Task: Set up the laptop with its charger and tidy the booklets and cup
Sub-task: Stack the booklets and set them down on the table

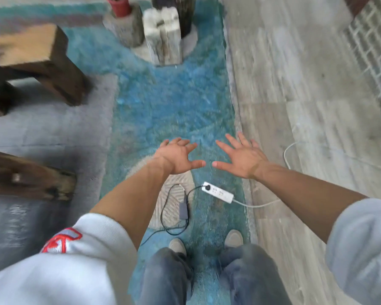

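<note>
My left hand and my right hand are stretched out side by side over the blue rug, palms down, fingers spread, holding nothing. Below them on the rug lies the laptop charger: a dark power brick with a looping black cable. Its plug sits in a white power strip, whose white cord runs off to the right over the floor. No laptop, booklets or cup are in view.
A blue and grey shaggy rug covers the floor; grey wood planks lie to the right. Dark wooden furniture stands at the left. Log stumps and a red pot stand ahead. My feet are below.
</note>
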